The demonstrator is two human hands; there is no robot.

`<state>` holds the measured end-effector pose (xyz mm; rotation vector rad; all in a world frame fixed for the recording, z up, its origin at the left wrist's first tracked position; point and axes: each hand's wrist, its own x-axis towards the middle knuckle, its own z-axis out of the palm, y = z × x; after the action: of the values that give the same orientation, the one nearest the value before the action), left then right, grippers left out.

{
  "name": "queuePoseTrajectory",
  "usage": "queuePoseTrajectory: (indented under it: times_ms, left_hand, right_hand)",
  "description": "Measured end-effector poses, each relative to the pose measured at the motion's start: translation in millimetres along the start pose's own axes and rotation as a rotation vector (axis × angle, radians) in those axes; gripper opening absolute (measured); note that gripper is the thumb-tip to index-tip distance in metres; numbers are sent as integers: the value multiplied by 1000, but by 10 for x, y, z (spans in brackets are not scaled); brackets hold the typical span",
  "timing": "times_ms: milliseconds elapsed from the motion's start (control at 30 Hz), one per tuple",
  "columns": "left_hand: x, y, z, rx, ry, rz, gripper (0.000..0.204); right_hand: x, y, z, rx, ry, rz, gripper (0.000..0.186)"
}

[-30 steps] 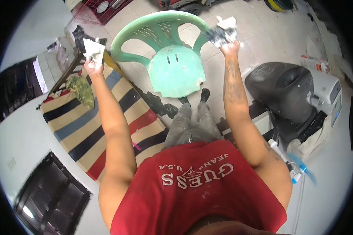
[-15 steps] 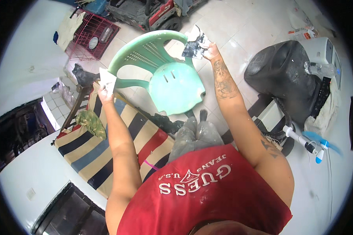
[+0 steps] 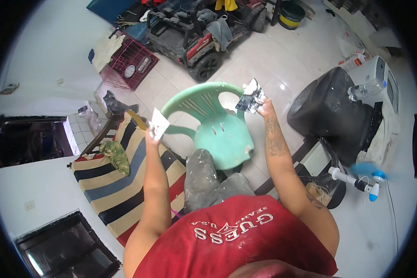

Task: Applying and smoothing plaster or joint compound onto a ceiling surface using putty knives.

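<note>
Left hand grips one white-faced plate, right hand one black plate, apparently smeared with white paste; one green chair stands between them.

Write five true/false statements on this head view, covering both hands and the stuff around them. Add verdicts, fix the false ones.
1. The left hand holds a white flat piece. True.
2. The right hand is empty. False: it holds a dark flat piece smeared with white.
3. The plastic chair is green. True.
4. The red wire cage stands at the right edge of the picture. False: it is at the upper left.
5. The striped cushion lies to the left of the chair. True.
</note>
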<state>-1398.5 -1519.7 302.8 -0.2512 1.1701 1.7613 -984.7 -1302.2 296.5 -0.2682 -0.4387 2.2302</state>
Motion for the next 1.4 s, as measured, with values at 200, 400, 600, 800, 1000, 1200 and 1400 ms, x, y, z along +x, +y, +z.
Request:
queuePoseTrajectory:
  times_ms: [200,400,600,800,1000,1200,1400]
  left_hand:
    - [-509,-178,-226,-133,-378,-12,33]
    - [-670,378,508,-167,-421,187,34]
    - [-851,821,2259,-40,-587,130,31]
    - [-1663,1510,3319,184,-786,-282,36]
    - [-2174,1937,3257,83,-716,-422,36]
    - [-2138,1999,3228,16,-565,-381,28]
    - [-2437,2258,4011,141,-534,-114,29]
  right_hand:
    - [-164,-88,118,97,70,-328,74]
    - [683,-748,967,5,-15,-353,43]
    - [1397,-1661,3229,-1548,-298,-1037,52]
    - [934,-1777,5022,-410,-283,-677,54]
    - [573,-1416,4936,-105,-9,-556,59]
    - [646,-1070,4838,21,39,-463,57]
    - [776,-1161,5146,-202,-38,-561,60]
